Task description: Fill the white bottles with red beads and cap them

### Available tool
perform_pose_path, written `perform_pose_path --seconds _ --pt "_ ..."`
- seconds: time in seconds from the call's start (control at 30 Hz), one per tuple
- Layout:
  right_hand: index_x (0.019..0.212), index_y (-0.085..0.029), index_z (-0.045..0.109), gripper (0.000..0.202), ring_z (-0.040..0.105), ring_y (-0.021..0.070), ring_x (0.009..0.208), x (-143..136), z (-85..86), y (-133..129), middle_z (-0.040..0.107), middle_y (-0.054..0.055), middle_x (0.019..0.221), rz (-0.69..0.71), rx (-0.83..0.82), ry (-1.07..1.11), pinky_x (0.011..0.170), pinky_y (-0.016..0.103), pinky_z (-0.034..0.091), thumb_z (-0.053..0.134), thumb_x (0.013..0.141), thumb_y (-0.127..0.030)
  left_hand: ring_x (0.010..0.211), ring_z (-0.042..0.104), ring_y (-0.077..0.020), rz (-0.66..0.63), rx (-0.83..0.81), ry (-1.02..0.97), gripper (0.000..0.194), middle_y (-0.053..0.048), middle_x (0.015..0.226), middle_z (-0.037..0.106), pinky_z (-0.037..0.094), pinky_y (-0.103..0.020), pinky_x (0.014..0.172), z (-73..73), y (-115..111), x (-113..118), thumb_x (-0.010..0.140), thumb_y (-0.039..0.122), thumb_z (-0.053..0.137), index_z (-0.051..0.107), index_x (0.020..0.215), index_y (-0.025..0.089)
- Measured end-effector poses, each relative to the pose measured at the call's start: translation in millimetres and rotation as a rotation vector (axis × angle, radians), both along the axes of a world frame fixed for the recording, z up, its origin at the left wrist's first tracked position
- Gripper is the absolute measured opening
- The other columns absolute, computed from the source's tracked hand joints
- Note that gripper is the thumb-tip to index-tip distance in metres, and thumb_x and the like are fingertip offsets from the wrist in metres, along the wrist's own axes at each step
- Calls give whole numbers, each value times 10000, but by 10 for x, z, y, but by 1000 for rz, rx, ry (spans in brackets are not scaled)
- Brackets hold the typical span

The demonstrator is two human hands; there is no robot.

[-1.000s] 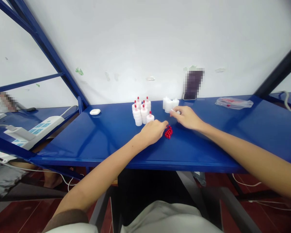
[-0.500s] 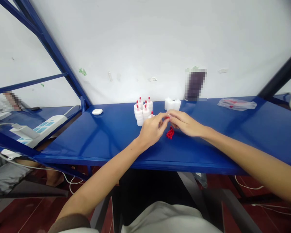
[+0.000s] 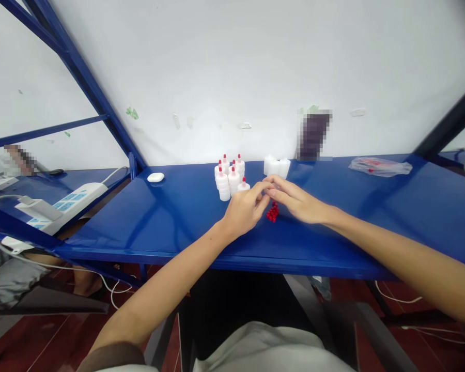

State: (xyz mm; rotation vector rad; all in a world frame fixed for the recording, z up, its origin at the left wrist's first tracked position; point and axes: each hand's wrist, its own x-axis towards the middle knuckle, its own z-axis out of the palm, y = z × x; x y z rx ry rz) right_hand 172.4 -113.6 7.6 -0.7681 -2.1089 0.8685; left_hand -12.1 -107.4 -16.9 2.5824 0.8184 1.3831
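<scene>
My left hand (image 3: 245, 207) and my right hand (image 3: 300, 200) meet above the table, fingertips together and curled in a pinch. My left fingers close on a small red cap, which is now hidden behind the fingers. Whatever the right fingertips grip is hidden too. Just below them a small heap of red caps (image 3: 272, 213) lies on the table. Left of and behind my left hand stands a group of white squeeze bottles (image 3: 223, 188) with red-capped nozzles. The nearest capped bottle (image 3: 244, 186) is partly covered by that hand. Several white bottles (image 3: 277, 167) without visible red caps stand behind my fingers.
The blue table (image 3: 170, 217) runs along a white wall. On it lie a white earbud case (image 3: 155, 177) at left and a clear plastic bag (image 3: 380, 166) with red bits at right. A pixelated dark object (image 3: 313, 135) leans on the wall. A power strip (image 3: 67, 206) hangs at left.
My right hand has turned slightly, and its fingers now cover the red cap that showed between the fingertips. The bottles and the heap have stayed in place.
</scene>
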Motion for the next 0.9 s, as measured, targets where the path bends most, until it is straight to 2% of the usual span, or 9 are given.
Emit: perform_pose_path --seconds 0.1,0.17,0.23,0.33,0.43,0.57,0.67,0.77,0.9 --pt "1198 -231 477 347 551 185 833 7 7 9 591 41 990 -25 -1 18 783 342 456 396 1016 -515 534 571 -86 13 39 -66 170 28 673 669 449 -214 572 78 -22 -18 989 250 520 639 1094 189" --pt "1274 -242 452 416 543 187 781 63 18 81 591 28 932 -124 58 18 753 347 452 404 995 -547 536 564 -89 80 69 -141 161 31 643 657 468 -233 615 210 -18 -66 977 306 560 663 1030 193" --pt "1247 -245 485 412 524 191 708 171 21 221 562 4 801 -350 143 36 702 343 433 446 966 -544 532 559 -90 176 39 -214 168 37 615 652 484 -253 670 374 21 -147 937 354 625 678 953 195" --pt "1055 -244 560 241 450 177 559 384 -14 520 481 -23 629 -769 160 98 592 331 374 502 930 -443 504 552 -100 244 -134 -193 152 52 531 612 468 -250 632 568 135 -291 899 332 646 694 912 188" --pt "1018 -243 568 203 491 184 567 561 -105 812 517 -16 632 -928 91 127 611 342 401 563 886 -399 551 606 -126 305 -282 -88 170 30 553 640 471 -256 644 627 246 -391 877 329 642 721 914 183" --pt "1148 -242 589 344 606 229 761 650 -272 1057 625 41 847 -828 7 97 713 376 481 553 887 -462 610 644 -158 331 -349 53 209 -9 625 678 464 -261 626 597 302 -418 868 343 629 736 933 176" --pt "1094 -223 633 325 611 262 989 644 -364 1138 654 84 1058 -733 -44 130 825 401 504 550 872 -445 609 633 -158 326 -332 109 207 -8 623 669 456 -265 632 588 303 -395 882 327 602 726 941 172" --pt "984 -213 629 243 607 254 966 612 -382 1146 664 75 1009 -722 -128 212 860 412 505 601 819 -388 601 615 -151 318 -296 180 180 -1 627 667 452 -279 660 598 301 -371 885 299 594 711 945 175" --pt "804 -215 564 116 597 216 864 566 -332 1061 623 47 881 -670 -273 370 787 358 512 607 727 -291 613 618 -164 317 -283 286 182 1 641 677 443 -293 671 598 306 -378 895 290 591 691 1008 189"
